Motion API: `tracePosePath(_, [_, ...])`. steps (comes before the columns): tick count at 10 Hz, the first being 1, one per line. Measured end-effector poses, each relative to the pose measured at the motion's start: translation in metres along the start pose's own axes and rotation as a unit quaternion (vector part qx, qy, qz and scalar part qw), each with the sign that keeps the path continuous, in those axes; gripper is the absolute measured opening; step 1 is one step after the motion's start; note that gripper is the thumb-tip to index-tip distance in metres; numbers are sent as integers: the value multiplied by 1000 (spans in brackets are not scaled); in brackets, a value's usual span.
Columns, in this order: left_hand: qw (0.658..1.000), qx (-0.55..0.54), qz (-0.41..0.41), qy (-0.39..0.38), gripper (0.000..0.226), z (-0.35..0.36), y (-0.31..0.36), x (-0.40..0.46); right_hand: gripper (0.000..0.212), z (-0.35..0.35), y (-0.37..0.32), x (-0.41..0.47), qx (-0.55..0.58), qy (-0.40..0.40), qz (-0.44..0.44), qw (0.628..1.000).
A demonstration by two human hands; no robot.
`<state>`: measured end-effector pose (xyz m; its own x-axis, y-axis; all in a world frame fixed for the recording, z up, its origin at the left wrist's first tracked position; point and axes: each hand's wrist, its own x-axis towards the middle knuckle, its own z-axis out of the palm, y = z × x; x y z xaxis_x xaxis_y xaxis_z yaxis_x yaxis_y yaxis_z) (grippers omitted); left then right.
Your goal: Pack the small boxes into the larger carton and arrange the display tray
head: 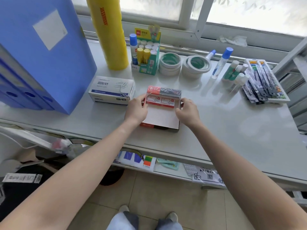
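Note:
A red and black carton (160, 119) lies open on the white table, its white inside showing. A shrink-wrapped block of small red and black boxes (163, 95) sits at its far end. My left hand (137, 108) grips the block's left end and my right hand (188, 111) grips its right end and the carton wall. A white paper-clip box (112, 90) lies just left. A green display tray (146, 50) of glue sticks stands further back.
Blue file boxes (38, 55) stand at the left with a tall yellow roll (108, 32) behind. Tape rolls (169, 63), glue bottles (221, 63) and a tray of packaged pins (265, 80) lie to the right. A lower shelf (166, 165) holds stationery.

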<state>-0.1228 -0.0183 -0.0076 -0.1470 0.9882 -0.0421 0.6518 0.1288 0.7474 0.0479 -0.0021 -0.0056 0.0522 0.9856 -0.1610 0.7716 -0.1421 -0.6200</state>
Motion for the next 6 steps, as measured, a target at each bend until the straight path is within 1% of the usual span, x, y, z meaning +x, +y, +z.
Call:
tracePosePath(1, [1000,-3,-9,-14,43,-2,-6,1,31,4,-4,0,-3,0,4,1000])
tracePosePath(3, [999,-22,5,-24,40,-8,-2,-3,34,4,-6,1,-2,-8,23,1000])
tracePosePath(4, [999,-28,3,-32,44,-12,0,-6,34,2,-8,0,-3,-17,38,999])
tracePosePath(5, [999,-23,6,-38,51,-14,-2,-9,40,2,-9,-3,0,-13,25,1000])
tracePosePath(6, [999,-21,-10,-49,63,-16,-7,-9,45,-1,-14,-10,21,2,22,1000])
